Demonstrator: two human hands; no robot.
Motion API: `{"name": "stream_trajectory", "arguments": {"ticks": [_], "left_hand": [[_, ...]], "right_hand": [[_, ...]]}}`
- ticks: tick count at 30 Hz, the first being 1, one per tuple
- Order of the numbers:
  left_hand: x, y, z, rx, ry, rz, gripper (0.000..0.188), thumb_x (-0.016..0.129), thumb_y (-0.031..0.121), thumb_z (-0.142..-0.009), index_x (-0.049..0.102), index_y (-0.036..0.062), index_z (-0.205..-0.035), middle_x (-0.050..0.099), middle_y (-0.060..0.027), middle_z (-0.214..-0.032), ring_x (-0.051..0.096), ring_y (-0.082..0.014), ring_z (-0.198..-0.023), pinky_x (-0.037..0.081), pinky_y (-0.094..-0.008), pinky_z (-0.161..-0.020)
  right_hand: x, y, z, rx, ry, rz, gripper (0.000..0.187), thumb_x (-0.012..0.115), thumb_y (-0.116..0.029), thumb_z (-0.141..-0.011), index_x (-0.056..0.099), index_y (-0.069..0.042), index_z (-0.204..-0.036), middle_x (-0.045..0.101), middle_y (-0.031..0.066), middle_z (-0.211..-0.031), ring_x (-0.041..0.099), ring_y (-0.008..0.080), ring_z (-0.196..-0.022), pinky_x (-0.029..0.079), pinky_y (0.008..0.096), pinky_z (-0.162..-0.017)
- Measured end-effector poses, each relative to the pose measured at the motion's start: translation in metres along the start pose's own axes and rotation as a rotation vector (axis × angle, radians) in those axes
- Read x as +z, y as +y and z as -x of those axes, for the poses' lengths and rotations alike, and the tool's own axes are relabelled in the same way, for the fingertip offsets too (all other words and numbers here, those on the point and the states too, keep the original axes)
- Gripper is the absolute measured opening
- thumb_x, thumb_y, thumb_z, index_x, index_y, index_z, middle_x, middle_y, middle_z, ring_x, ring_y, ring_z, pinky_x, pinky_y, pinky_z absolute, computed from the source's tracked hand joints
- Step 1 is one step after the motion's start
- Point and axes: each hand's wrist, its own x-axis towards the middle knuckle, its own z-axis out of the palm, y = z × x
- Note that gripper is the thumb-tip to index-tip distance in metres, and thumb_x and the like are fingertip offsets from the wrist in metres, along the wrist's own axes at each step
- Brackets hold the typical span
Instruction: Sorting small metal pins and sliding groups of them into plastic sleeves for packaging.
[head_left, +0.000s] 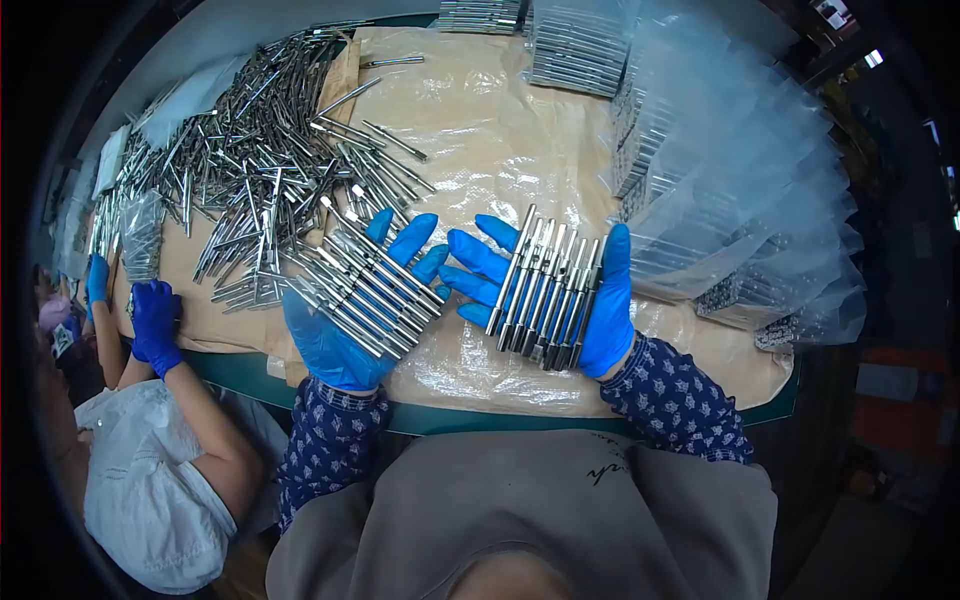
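In blue gloves, both my hands are palm up over the middle of the table. Across the palm of my left hand (330, 340) lies a slanting row of several shiny metal rods (372, 292), side by side, its fingers reaching out beyond them. My right hand (610, 315) bears a second row of similar rods (540, 290), standing closer to upright in the view, with darker lower ends. Its thumb lies along the right side of that row and its fingers stick out to the left. The two rows are apart.
A big loose heap of metal rods (250, 170) covers the left of the brown paper (480, 120). Rods in clear bags (680, 240) are stacked at the right, with another stack (575, 55) at the back. A co-worker's blue-gloved hand (155, 318) is at the left edge.
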Motion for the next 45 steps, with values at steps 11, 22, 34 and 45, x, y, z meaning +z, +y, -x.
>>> {"name": "stream_trajectory", "arguments": {"ticks": [11,22,34,45], "left_hand": [[-0.005,0.001,0.0,-0.012,-0.036,-0.012,0.099,0.046,0.069,-0.077,0.015,-0.0002,-0.141,0.011,-0.0309,-0.144,0.02,-0.0464,-0.131,0.025,-0.0571,-0.104],[-0.003,0.002,0.001,-0.05,-0.016,-0.075,0.105,0.058,0.063,-0.071,0.01,0.0028,-0.143,0.011,-0.028,-0.145,0.021,-0.0448,-0.132,0.026,-0.0568,-0.104],[-0.003,-0.002,0.001,-0.178,-0.124,0.058,0.097,0.061,0.052,-0.076,0.009,0.0049,-0.143,0.009,-0.0288,-0.145,0.015,-0.0438,-0.134,0.02,-0.054,-0.108],[-0.004,-0.004,0.005,-0.164,-0.094,0.014,0.1,0.06,0.057,-0.074,0.011,0.0043,-0.143,0.014,-0.0306,-0.143,0.021,-0.0448,-0.132,0.024,-0.0543,-0.106]], "right_hand": [[-0.006,-0.004,0.006,-0.018,0.113,0.044,0.109,0.051,-0.074,-0.067,0.012,-0.007,-0.144,0.014,0.0225,-0.147,0.015,0.0417,-0.135,0.015,0.0569,-0.108],[-0.009,-0.009,0.007,-0.038,0.044,0.063,0.104,0.06,-0.063,-0.071,0.013,-0.005,-0.143,0.023,0.0225,-0.143,0.02,0.0421,-0.133,0.02,0.0583,-0.106],[-0.024,-0.006,0.01,-0.138,0.442,0.24,0.031,0.049,-0.014,-0.091,0.047,-0.003,-0.12,0.048,0.0045,-0.081,0.047,0.0158,-0.07,0.043,0.035,-0.075],[-0.018,-0.005,0.007,-0.296,0.329,1.356,0.018,0.052,-0.006,-0.09,0.052,-0.002,-0.108,0.06,0.0073,-0.082,0.055,0.0129,-0.068,0.045,0.0238,-0.063]]}}
